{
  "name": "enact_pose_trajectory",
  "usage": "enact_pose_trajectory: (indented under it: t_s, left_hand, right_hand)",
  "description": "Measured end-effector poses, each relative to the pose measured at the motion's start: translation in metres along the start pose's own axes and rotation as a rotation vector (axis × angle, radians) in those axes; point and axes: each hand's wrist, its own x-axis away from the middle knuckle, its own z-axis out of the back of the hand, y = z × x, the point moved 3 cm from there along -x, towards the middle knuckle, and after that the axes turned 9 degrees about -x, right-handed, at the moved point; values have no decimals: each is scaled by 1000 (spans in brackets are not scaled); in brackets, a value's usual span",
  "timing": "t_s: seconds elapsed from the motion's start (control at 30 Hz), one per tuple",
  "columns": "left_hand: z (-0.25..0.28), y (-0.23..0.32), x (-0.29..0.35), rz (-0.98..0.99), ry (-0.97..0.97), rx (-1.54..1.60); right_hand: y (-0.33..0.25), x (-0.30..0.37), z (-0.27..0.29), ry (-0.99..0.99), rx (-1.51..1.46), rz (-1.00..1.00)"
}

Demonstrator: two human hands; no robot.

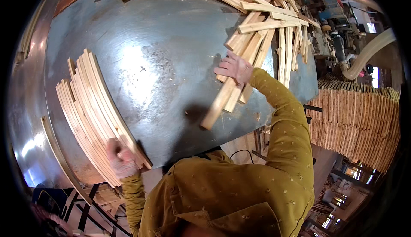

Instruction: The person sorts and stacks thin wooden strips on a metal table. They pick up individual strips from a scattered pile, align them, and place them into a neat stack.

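Note:
My left hand (122, 159) rests at the near end of a row of pale wooden strips (90, 96) laid side by side at the left of a grey metal table (180, 61). Its fingers lie loosely extended over the strips, slightly blurred. Farther right, my right hand (235, 69) lies across several wooden strips (224, 98) with thumb and fingers spread. Those strips slant toward me, their near ends uneven. The undersides of the fingers are hidden.
A loose heap of wooden strips (269, 12) covers the far right of the table. Machinery (336, 40) with a pale hose (370, 53) stands beyond it. A tall stack of wooden pieces (353, 123) is at the right. A metal rail (55, 145) curves along the left.

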Motion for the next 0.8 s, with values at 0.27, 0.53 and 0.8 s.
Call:
enact_pose_trajectory:
  t_s: [0.27, 0.53, 0.8]
  left_hand:
    - [-147, 69, 86, 58, -271, 189]
    - [-169, 128, 15, 634, -267, 746]
    - [-104, 107, -33, 83, 111, -484]
  right_hand:
    - [-84, -101, 76, 164, 0, -44]
    - [-132, -117, 138, 589, -295, 288]
    - [-127, -172, 62, 451, -530, 75]
